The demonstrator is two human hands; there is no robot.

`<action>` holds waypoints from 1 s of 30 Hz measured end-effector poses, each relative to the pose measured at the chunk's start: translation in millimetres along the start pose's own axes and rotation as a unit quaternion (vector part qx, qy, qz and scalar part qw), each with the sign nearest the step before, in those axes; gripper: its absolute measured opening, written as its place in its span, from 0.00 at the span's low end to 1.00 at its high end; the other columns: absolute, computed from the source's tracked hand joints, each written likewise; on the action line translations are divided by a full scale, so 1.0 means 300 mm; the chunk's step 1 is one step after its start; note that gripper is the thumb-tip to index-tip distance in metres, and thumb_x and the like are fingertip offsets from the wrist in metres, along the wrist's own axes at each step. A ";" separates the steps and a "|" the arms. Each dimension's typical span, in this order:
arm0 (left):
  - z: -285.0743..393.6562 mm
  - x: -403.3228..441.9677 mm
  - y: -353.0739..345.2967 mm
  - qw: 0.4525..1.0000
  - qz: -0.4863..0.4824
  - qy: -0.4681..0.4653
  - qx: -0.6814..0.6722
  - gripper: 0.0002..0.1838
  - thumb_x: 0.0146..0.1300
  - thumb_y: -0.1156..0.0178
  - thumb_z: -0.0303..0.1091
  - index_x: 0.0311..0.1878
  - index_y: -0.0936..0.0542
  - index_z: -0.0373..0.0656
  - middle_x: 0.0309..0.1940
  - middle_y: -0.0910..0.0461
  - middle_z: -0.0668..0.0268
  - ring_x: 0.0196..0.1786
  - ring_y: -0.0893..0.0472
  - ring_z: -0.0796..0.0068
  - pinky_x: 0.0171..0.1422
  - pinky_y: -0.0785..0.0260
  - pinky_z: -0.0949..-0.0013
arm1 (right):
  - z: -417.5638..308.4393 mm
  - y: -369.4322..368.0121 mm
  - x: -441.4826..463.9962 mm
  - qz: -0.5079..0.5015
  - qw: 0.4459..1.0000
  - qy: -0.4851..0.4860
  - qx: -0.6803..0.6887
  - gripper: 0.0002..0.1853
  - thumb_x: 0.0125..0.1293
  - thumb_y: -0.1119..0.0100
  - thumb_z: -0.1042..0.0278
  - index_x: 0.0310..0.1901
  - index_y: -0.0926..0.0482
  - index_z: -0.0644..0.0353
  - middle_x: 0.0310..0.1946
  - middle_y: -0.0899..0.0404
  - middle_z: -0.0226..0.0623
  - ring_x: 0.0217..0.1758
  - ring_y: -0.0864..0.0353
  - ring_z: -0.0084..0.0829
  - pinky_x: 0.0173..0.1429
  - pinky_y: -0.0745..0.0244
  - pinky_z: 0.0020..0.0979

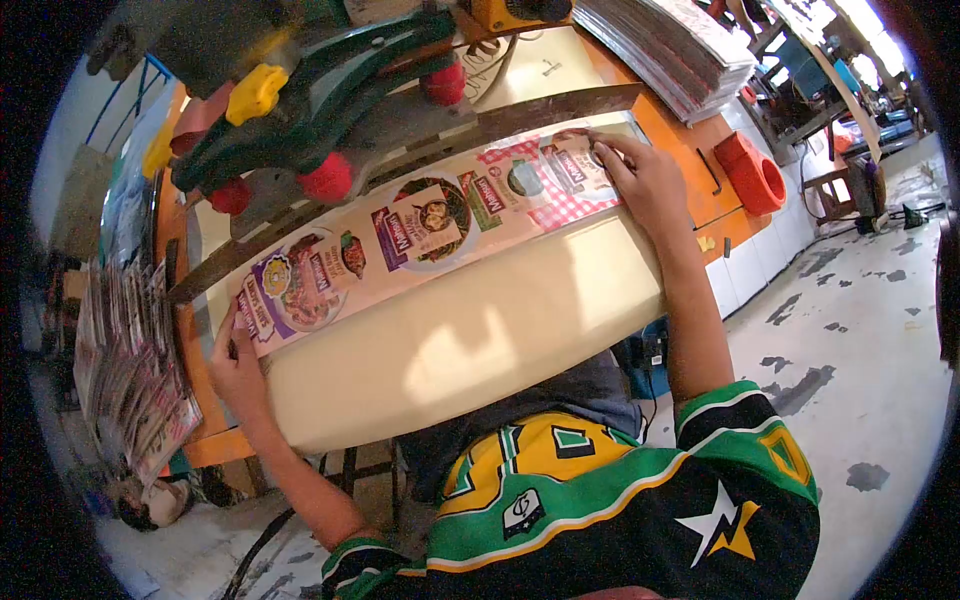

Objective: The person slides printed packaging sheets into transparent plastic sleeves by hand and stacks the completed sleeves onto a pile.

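Observation:
A long printed sheet with food pictures and a red checkered part lies along a cream-colored work surface. My left hand grips its left end, thumb on top and fingers at the edge. At the other end, my right hand pinches the sheet near its right edge, the thumb and fingers partly over the print. The sheet's far edge lies along a dark metal bar. Above that bar stands a dark green machine part with red round knobs and a yellow knob.
Stacked printed sheets stand at the upper right, and another pile hangs at the left. On the orange table edge are a black hex key and a red-orange hollow block. A yellow device sits at the top.

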State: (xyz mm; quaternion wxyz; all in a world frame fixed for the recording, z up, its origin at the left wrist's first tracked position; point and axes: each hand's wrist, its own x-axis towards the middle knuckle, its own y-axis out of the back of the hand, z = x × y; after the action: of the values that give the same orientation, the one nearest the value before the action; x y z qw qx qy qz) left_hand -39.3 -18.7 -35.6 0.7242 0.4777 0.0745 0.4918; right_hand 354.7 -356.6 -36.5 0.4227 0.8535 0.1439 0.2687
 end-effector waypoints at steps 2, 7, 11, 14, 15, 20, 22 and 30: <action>-0.050 0.019 -0.024 1.000 0.001 -0.019 -0.010 0.19 0.73 0.47 0.36 0.63 0.21 0.44 0.45 0.15 0.57 0.37 0.24 0.75 0.47 0.29 0.68 | 0.004 -0.007 0.014 -0.014 1.000 -0.013 -0.002 0.16 0.69 0.44 0.49 0.50 0.14 0.45 0.35 0.14 0.45 0.39 0.14 0.44 0.45 0.23 0.42; -0.058 0.023 -0.019 1.000 -0.005 -0.011 -0.021 0.19 0.73 0.47 0.36 0.63 0.21 0.45 0.41 0.14 0.59 0.32 0.28 0.78 0.40 0.31 0.70 | 0.002 -0.017 0.017 -0.018 0.999 -0.030 -0.006 0.16 0.68 0.44 0.48 0.49 0.14 0.44 0.34 0.14 0.44 0.39 0.14 0.43 0.45 0.23 0.42; -0.059 0.027 -0.021 1.000 -0.003 -0.007 0.021 0.19 0.73 0.47 0.35 0.63 0.21 0.44 0.39 0.14 0.60 0.29 0.32 0.79 0.35 0.36 0.72 | 0.018 -0.017 0.017 0.006 1.000 0.006 -0.024 0.16 0.69 0.42 0.50 0.51 0.14 0.47 0.28 0.14 0.41 0.32 0.14 0.36 0.38 0.24 0.34; -0.051 0.024 -0.019 1.000 0.006 -0.016 0.014 0.18 0.72 0.47 0.35 0.63 0.21 0.44 0.37 0.15 0.61 0.29 0.33 0.79 0.34 0.37 0.71 | 0.009 -0.015 0.016 -0.005 1.000 -0.009 -0.011 0.16 0.69 0.42 0.49 0.50 0.14 0.45 0.32 0.14 0.43 0.36 0.14 0.39 0.41 0.23 0.38; -0.046 0.024 -0.017 1.000 0.009 -0.019 0.010 0.18 0.72 0.47 0.35 0.63 0.21 0.45 0.37 0.15 0.61 0.29 0.33 0.79 0.34 0.36 0.71 | 0.004 -0.014 0.014 -0.014 1.000 -0.028 0.001 0.15 0.68 0.43 0.48 0.49 0.14 0.43 0.34 0.14 0.45 0.40 0.14 0.43 0.45 0.22 0.42; -0.046 0.028 -0.017 0.999 0.015 -0.028 -0.001 0.18 0.72 0.46 0.35 0.62 0.20 0.44 0.37 0.15 0.59 0.31 0.30 0.78 0.37 0.33 0.70 | -0.002 -0.007 0.012 -0.003 1.000 -0.009 -0.018 0.15 0.69 0.43 0.49 0.49 0.14 0.43 0.33 0.14 0.43 0.38 0.14 0.43 0.44 0.22 0.41; -0.003 0.024 -0.001 1.000 -0.001 0.000 0.007 0.18 0.72 0.47 0.35 0.62 0.20 0.44 0.37 0.15 0.59 0.32 0.28 0.78 0.39 0.32 0.69 | -0.001 -0.008 0.010 0.000 1.000 -0.007 -0.028 0.15 0.69 0.43 0.49 0.49 0.14 0.43 0.32 0.14 0.42 0.37 0.14 0.43 0.43 0.22 0.41; 0.010 0.017 -0.005 1.000 0.005 0.022 -0.010 0.18 0.71 0.46 0.32 0.62 0.20 0.43 0.31 0.18 0.59 0.32 0.27 0.76 0.40 0.31 0.68 | -0.005 -0.002 0.014 -0.018 1.000 0.004 -0.008 0.14 0.69 0.44 0.50 0.49 0.14 0.43 0.30 0.14 0.39 0.36 0.14 0.41 0.43 0.23 0.41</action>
State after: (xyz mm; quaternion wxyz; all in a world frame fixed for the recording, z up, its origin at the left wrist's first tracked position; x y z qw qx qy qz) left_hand -34.0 -16.5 -33.3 0.7245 0.4602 0.0831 0.5064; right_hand 357.2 -353.3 -35.0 0.4333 0.8465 0.1586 0.2657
